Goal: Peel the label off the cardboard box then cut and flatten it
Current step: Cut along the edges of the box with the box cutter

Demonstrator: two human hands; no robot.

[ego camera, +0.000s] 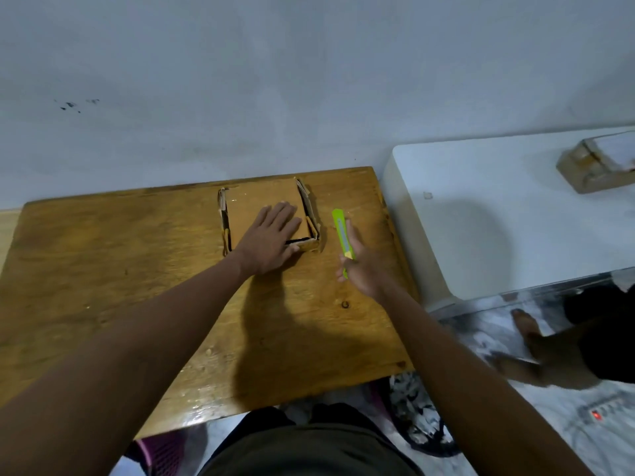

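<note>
One cardboard box (264, 204) is lying on one wooden table (120, 269), with two bare hands working at it.

In the head view, the box is sitting toward the table's far edge, its side flaps standing up at left and right. The left hand (269, 237) is pressing flat and open on the box's near part, fingers spread. The right hand (359, 266) is gripping one green utility knife (343, 235) just right of the box, its tip pointing far. A second, taped box (599, 163) is resting far right on a white surface (498, 218).
</note>
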